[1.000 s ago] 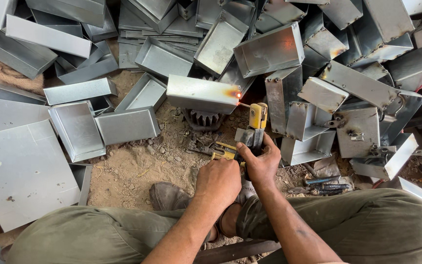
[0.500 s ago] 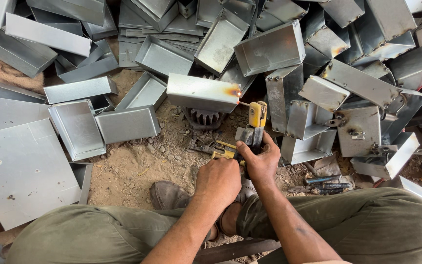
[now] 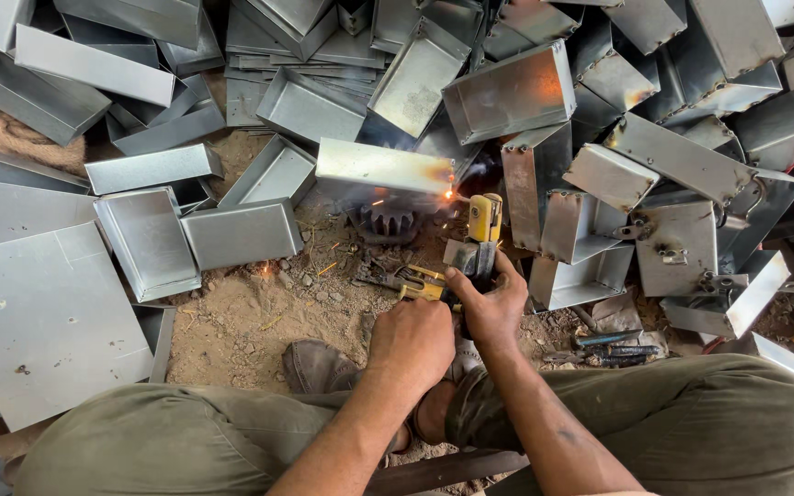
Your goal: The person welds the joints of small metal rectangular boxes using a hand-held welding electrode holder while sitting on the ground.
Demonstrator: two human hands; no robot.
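My right hand [image 3: 492, 301] grips a yellow-and-grey welding electrode holder [image 3: 483, 226], its tip sparking at the right end of a grey sheet-metal box [image 3: 384, 167]. That box rests upside down on a dark gear [image 3: 391, 219] on the dirt. My left hand [image 3: 413, 343] is closed beside the right, on a small yellow-handled tool [image 3: 422, 283] lying on the ground. What its fingers hold is partly hidden.
Several grey sheet-metal trays and boxes [image 3: 507, 92] are piled all around the back and right. Flat metal sheets [image 3: 43, 321] lie at the left. My knees in olive trousers [image 3: 691, 422] frame the bottom. Dark hand tools [image 3: 610, 347] lie at the right.
Sparks now flare at the electrode tip on the box's right end and scatter over the dirt. Both hands stay almost where they were.
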